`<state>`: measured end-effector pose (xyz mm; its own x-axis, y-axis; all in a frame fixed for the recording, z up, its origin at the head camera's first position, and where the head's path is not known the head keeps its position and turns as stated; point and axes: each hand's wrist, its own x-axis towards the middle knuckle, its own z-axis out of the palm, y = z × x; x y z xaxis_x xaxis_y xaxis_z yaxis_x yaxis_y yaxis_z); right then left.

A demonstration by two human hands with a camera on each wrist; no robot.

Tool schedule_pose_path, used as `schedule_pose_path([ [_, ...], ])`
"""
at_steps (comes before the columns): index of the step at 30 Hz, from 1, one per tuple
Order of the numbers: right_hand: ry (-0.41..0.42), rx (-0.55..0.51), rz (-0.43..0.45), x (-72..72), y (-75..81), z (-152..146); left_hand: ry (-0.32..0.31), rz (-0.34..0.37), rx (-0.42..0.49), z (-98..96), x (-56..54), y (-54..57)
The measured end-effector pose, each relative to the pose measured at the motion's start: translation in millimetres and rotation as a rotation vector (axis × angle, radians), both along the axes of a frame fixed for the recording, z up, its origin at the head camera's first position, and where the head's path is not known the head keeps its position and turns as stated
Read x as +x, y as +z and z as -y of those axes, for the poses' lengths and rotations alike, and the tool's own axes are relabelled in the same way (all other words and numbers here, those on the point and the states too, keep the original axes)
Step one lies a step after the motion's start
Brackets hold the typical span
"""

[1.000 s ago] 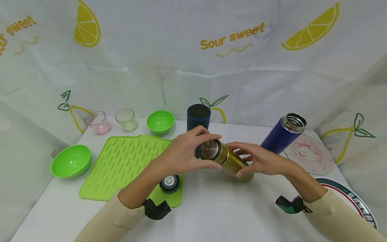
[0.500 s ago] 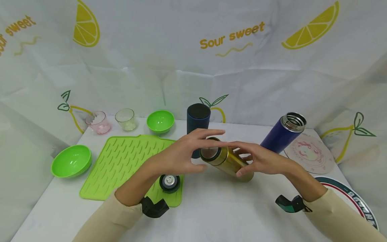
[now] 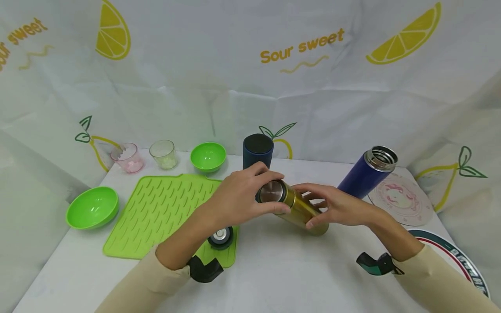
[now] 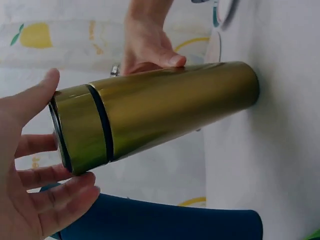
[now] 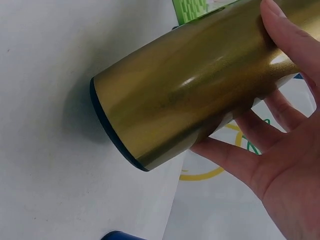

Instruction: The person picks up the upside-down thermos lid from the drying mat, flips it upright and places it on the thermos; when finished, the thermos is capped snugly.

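Observation:
A gold thermos (image 3: 303,213) leans to the left over the white table, its brushed steel lid top facing up and toward the head camera. My right hand (image 3: 340,206) grips its lower body, thumb on the near side and fingers round the far side. At the top end, my left hand (image 3: 240,195) holds the gold lid (image 4: 82,127), with thumb and fingertips on opposite sides of its rim. A thin black ring parts lid and body in the left wrist view. In the right wrist view the black base (image 5: 112,130) shows close over the table.
A dark stopper (image 3: 221,238) lies on the green drying mat (image 3: 156,221). Behind my hands stands a dark blue tumbler (image 3: 257,152); an uncapped blue thermos (image 3: 362,178) is at right. Green bowls (image 3: 91,208), two glasses (image 3: 163,155) and round mats (image 3: 401,200) surround them.
My left hand held the lid, loosened with its fingers spread out half a second ago, and now holds the lid again. My right hand and the thermos stay in place.

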<state>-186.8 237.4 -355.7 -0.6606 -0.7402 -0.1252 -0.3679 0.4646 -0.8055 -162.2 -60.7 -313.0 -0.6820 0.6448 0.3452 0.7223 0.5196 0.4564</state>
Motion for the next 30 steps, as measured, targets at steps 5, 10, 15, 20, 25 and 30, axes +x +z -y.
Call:
schedule_pose_path([
  [5,-0.032,0.010,-0.018,0.0,0.9,-3.2,-0.092,0.025,0.058,2.0,-3.3,2.8],
  [10,-0.030,0.006,-0.007,-0.9,1.2,-2.1,0.083,-0.026,-0.039,-1.8,-1.6,2.4],
  [15,-0.012,-0.002,0.015,-0.1,0.3,-0.6,0.096,0.020,-0.053,-3.5,-0.2,1.7],
  [20,-0.012,0.008,-0.006,0.6,0.3,1.2,-0.046,0.085,0.014,3.5,-2.7,4.1],
  [25,-0.001,0.020,-0.029,0.9,-0.1,2.0,-0.199,0.078,0.041,7.6,-5.4,6.2],
  [30,0.027,0.020,-0.062,0.7,-1.0,2.5,-0.287,0.032,0.040,6.4,-5.2,8.9],
])
